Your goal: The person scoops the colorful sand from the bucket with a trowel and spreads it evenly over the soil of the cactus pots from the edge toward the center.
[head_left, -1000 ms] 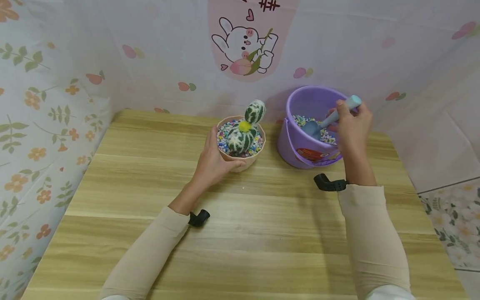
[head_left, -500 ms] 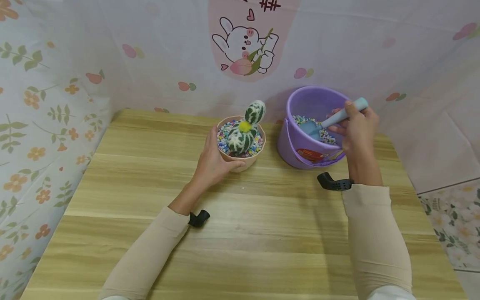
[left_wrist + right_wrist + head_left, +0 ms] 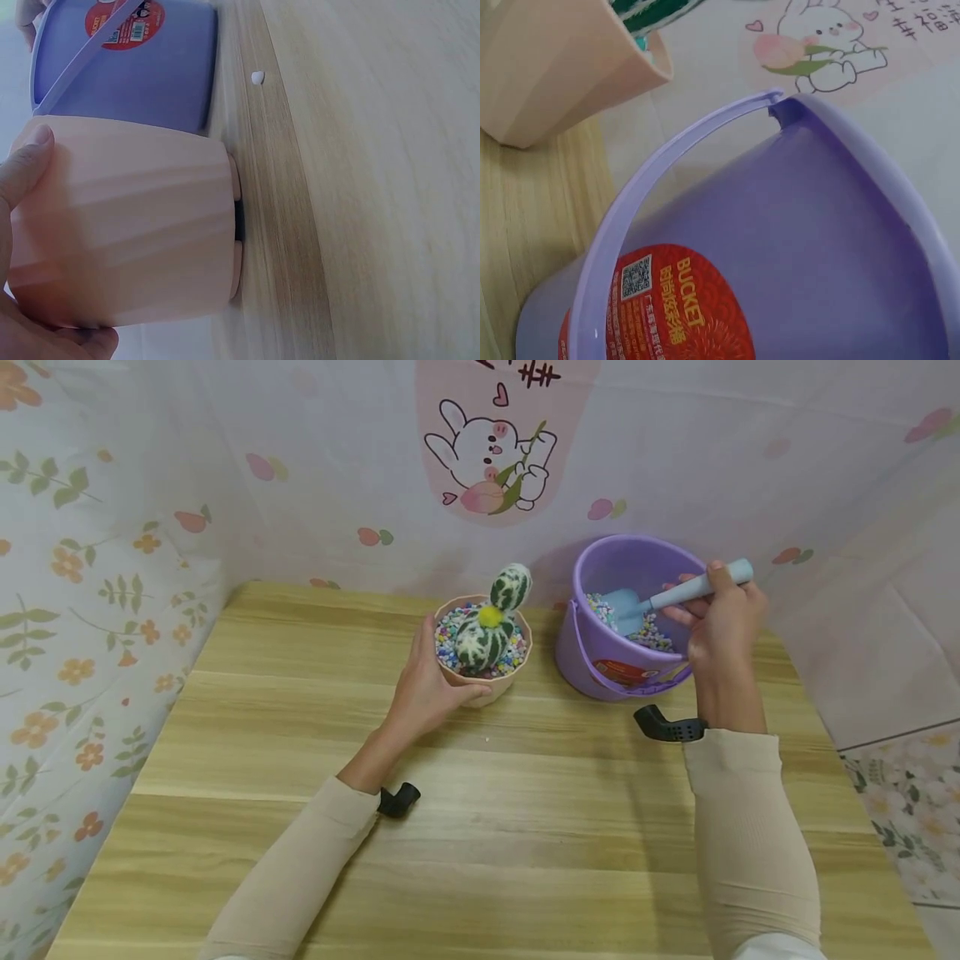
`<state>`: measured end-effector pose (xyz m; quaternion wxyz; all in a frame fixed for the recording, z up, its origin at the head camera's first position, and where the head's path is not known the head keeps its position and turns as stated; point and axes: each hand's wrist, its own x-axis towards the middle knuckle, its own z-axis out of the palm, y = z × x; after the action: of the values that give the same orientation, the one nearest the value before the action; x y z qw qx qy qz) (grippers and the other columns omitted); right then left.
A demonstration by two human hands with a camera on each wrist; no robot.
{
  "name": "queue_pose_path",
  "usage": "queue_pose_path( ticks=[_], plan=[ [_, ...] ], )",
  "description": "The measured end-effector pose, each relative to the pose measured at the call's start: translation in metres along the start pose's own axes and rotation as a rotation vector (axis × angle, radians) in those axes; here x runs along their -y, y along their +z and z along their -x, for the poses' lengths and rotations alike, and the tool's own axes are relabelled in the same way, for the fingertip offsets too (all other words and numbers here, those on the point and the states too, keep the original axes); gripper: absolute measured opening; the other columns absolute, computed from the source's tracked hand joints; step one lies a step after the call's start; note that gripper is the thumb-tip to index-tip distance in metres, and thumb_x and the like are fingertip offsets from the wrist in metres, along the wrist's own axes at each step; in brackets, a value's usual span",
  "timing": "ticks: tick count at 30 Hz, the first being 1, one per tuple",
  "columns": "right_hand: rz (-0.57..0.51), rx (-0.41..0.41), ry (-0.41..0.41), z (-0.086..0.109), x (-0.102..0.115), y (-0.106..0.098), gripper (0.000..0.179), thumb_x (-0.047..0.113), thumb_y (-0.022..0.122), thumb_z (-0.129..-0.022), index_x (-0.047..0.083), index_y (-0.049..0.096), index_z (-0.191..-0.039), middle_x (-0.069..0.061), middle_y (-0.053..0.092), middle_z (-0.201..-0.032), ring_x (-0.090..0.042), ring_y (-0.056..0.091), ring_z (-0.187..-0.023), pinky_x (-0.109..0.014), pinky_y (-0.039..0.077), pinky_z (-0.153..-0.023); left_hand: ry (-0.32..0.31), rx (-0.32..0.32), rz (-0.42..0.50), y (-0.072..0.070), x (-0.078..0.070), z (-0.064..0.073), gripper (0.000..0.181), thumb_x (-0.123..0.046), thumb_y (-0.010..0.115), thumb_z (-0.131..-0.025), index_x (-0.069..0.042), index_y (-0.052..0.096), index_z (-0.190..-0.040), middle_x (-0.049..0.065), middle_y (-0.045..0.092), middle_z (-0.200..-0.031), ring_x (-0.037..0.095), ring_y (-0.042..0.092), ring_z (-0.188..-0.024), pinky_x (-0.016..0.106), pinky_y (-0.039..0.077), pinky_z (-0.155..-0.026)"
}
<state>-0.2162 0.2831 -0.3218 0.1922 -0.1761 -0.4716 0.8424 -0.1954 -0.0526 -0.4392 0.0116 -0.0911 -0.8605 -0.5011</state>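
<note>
Scoop: pale blue, tilted, right of centre in the head view; its blade lies inside the bucket and its handle slants up to the right. Cannot tell whether the blade carries anything.
Right hand: narrow grip, thumb and fingers closed round the scoop's handle, at the bucket's right rim.
Pebbles: small, many-coloured, in the bucket around the blade.
Bucket: purple, on the table, with a red label on its near side.
Pot: peach, near the bucket, just above the middle of the head view.
Left hand: curved round the pot's left and near side, holding it.
Cactus: green and white with a yellow tuft, standing in the pot among coloured stones.
Backdrop: pale cloth, rabbit drawing at top centre.
</note>
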Motion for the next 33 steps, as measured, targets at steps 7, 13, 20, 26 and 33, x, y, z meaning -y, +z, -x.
queue_pose_path(
  ticks=[7,13,20,26,33],
  plan=[
    [-0.054,-0.054,0.015,-0.0014,0.0022,-0.0011,0.015,0.014,0.062,-0.095,0.000,0.057,-0.100,-0.017,0.066,-0.074,-0.037,0.072,-0.074,-0.046,0.056,-0.059,-0.007,-0.001,-0.002,0.0005,-0.0010,0.0010,0.129,-0.048,0.087,-0.066,-0.017,0.002,-0.157,0.009,0.015,-0.160,0.032,0.026,-0.143,0.055,0.031,-0.111],
    [-0.127,-0.105,0.034,-0.0021,0.0039,-0.0008,0.018,0.014,0.062,-0.096,0.003,0.057,-0.109,-0.019,0.066,-0.082,-0.038,0.072,-0.076,-0.049,0.055,-0.064,0.001,-0.008,-0.002,0.0005,0.0001,0.0009,0.130,-0.048,0.088,-0.065,-0.018,0.002,-0.157,0.009,0.016,-0.160,0.031,0.026,-0.143,0.055,0.031,-0.111],
    [-0.228,-0.148,0.050,-0.0027,0.0053,-0.0025,0.020,0.014,0.055,-0.099,0.010,0.056,-0.119,-0.020,0.064,-0.089,-0.039,0.071,-0.083,-0.050,0.054,-0.069,0.004,-0.004,0.001,0.0019,0.0018,-0.0005,0.129,-0.048,0.088,-0.066,-0.017,0.003,-0.157,0.009,0.016,-0.160,0.031,0.026,-0.144,0.054,0.031,-0.111],
    [-0.286,-0.177,0.040,-0.0037,0.0054,-0.0028,0.022,0.015,0.053,-0.100,0.013,0.056,-0.122,-0.019,0.061,-0.084,-0.038,0.071,-0.082,-0.049,0.054,-0.072,0.000,-0.003,0.004,0.0015,0.0020,0.0002,0.129,-0.048,0.088,-0.066,-0.017,0.003,-0.157,0.009,0.015,-0.160,0.031,0.026,-0.143,0.055,0.031,-0.111],
    [-0.338,-0.235,0.025,-0.0065,0.0083,-0.0032,0.019,0.014,0.056,-0.099,0.013,0.058,-0.118,-0.018,0.060,-0.084,-0.036,0.071,-0.079,-0.051,0.054,-0.072,0.008,-0.004,-0.004,0.0011,0.0011,0.0005,0.130,-0.048,0.088,-0.065,-0.017,0.003,-0.157,0.009,0.016,-0.160,0.031,0.027,-0.143,0.054,0.032,-0.110]
  ],
)
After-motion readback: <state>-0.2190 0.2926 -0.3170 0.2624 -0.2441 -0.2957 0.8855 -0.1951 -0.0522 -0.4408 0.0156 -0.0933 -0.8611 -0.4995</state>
